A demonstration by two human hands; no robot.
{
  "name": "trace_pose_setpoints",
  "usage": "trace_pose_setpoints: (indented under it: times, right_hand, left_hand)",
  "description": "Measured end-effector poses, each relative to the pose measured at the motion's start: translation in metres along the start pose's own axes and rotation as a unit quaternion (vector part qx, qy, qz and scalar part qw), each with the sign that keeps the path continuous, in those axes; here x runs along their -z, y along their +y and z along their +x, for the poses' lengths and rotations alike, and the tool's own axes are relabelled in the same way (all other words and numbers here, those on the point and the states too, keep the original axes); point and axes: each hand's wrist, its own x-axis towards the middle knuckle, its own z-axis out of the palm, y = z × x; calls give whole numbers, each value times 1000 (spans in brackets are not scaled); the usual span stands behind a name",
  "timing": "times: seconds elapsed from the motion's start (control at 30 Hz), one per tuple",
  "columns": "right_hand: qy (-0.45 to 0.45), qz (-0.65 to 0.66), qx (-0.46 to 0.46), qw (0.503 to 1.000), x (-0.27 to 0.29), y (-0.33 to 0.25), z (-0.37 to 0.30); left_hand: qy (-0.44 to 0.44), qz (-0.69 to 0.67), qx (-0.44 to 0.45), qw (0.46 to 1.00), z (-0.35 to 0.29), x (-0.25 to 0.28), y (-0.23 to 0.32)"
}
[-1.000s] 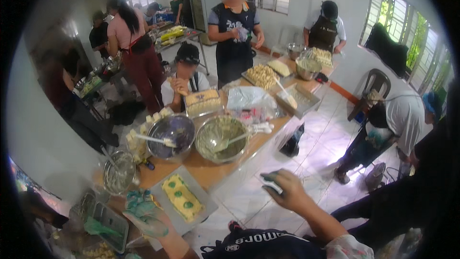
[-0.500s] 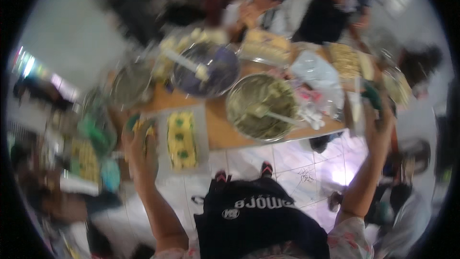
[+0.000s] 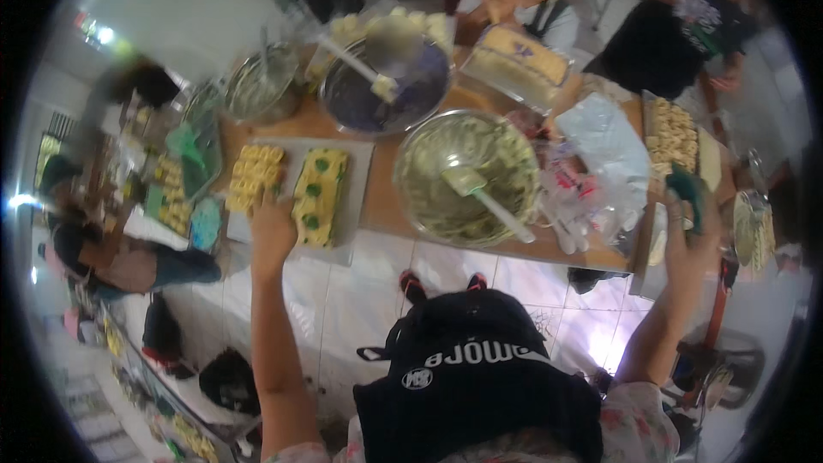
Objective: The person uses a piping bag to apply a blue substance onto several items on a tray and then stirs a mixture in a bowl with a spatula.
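My left hand (image 3: 273,227) reaches over a pale tray (image 3: 360,176) with its fingers partly stretched out, at the near edge of a yellow cake topped with rows of piped rosettes (image 3: 255,170). To the right of it on the same tray lies a long yellow cake with green leaf-like decorations (image 3: 321,197). I see nothing held in that hand. On the far right, my right hand (image 3: 686,244) is closed on a dark green, cloth-like thing (image 3: 683,187), beside the table's right end. Blur hides its exact kind.
On the wooden table (image 3: 383,193) stand a bowl of green cream (image 3: 420,159) with a spatula (image 3: 493,206), a bowl of purple cream (image 3: 343,90), a boxed cake (image 3: 519,64) and plastic bags (image 3: 609,150). People sit and stand across the table; another person (image 3: 103,240) stands left.
The view has shifted and sharpened. My left hand has moved inward over the tray, uncovering the rosette-topped cake. My right hand stays at the right with the green thing.
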Motion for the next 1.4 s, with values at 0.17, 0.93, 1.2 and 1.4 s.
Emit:
trace_pose_setpoints:
  times: [0.17,0.93,1.2,1.4]
  right_hand:
    - [-21,-11,26,999,14,25,-3]
    - [132,-122,112,977,41,74,34]
    - [105,-151,86,979,20,87,52]
    - [113,-153,62,980,-1,117,78]
  left_hand:
    - [-24,-30,5,999,-23,11,-4]
    - [343,-693,-180,608,-27,137,177]
    - [309,-740,-194,565,-41,129,162]
    - [284,-787,-156,525,-39,132,166]
